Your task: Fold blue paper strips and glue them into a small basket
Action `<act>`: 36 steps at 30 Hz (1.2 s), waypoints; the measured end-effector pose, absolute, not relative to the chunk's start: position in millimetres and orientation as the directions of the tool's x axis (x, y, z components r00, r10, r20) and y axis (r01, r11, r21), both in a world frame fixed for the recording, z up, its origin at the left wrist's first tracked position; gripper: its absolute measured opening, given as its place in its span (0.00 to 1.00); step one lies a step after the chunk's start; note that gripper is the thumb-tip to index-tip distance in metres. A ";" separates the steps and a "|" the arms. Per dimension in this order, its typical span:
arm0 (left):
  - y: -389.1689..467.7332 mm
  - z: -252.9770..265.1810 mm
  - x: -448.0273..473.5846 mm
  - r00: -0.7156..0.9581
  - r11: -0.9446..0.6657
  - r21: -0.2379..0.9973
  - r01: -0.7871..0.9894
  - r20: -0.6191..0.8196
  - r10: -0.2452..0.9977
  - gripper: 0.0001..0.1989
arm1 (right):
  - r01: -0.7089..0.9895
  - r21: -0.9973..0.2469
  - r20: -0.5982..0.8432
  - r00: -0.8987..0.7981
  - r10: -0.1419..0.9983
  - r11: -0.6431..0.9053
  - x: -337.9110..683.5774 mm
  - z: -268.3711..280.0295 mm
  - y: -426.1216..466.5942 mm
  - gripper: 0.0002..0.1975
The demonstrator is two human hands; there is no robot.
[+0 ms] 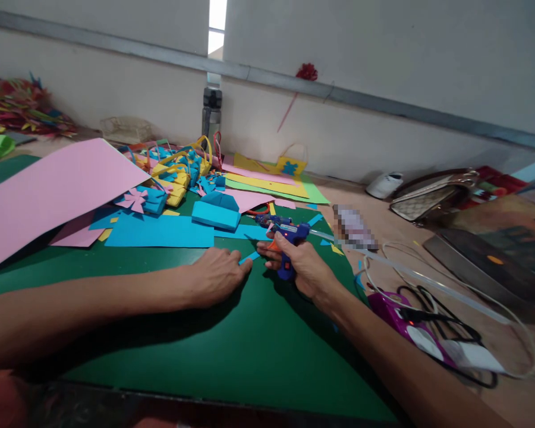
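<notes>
My right hand (305, 266) is wrapped round a blue hot glue gun (286, 270) with an orange trigger, a small red light and a long clear glue stick (405, 270) out of its back. My left hand (218, 274), fingers curled, rests low over the green mat and pinches a narrow blue paper strip (250, 258), whose far end points towards the glue gun. Just beyond lie flat blue paper sheets (160, 230) and a folded blue paper piece (216, 212). How the left fingertips sit on the strip is partly hidden.
Small paper bags (176, 184) in yellow and blue are heaped behind. A large pink sheet (66, 187) covers the left. At right are a purple power strip (399, 318) with cables, a grey case (481, 264) and a handbag (432, 193). A bottle (211, 113) stands by the wall.
</notes>
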State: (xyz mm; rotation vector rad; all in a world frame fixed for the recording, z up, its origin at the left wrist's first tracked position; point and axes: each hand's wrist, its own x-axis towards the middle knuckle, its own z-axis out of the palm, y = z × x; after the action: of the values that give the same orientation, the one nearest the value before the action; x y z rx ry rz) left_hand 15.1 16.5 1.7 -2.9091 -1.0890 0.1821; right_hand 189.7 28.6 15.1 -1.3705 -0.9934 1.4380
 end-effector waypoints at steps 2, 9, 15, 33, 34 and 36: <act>17.0 2.0 14.7 0.747 -0.754 -0.067 0.653 -0.102 0.657 0.18 | -0.059 -0.959 -0.276 0.001 0.961 -0.276 188.4 15.1 28.9 0.16; 17.1 2.3 13.3 0.758 -0.762 -0.084 0.642 -0.083 0.647 0.17 | -0.024 -0.966 -0.256 0.005 0.967 -0.256 189.8 11.4 30.4 0.15; 18.5 1.3 12.5 0.761 -0.765 -0.070 0.640 -0.081 0.644 0.17 | -0.018 -0.981 -0.196 0.076 0.978 -0.195 196.0 11.3 35.0 0.16; 18.5 1.3 11.9 0.764 -0.769 -0.062 0.637 -0.079 0.640 0.17 | -0.157 -0.952 -0.278 0.081 0.957 -0.264 190.5 12.1 25.9 0.10; 18.5 1.0 11.9 0.765 -0.769 -0.062 0.636 -0.078 0.639 0.17 | -0.152 -0.954 -0.273 0.072 0.959 -0.260 190.9 11.5 25.7 0.11; 18.7 0.5 12.2 0.762 -0.766 -0.063 0.640 -0.082 0.643 0.18 | -0.139 -0.958 -0.259 0.053 0.964 -0.250 191.0 10.4 25.1 0.12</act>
State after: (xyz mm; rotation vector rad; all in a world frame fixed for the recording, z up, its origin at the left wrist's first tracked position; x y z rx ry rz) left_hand 12.2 18.7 0.5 -2.9190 -1.0629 0.1542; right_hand 191.0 25.1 10.4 -1.3257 -0.9259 1.3998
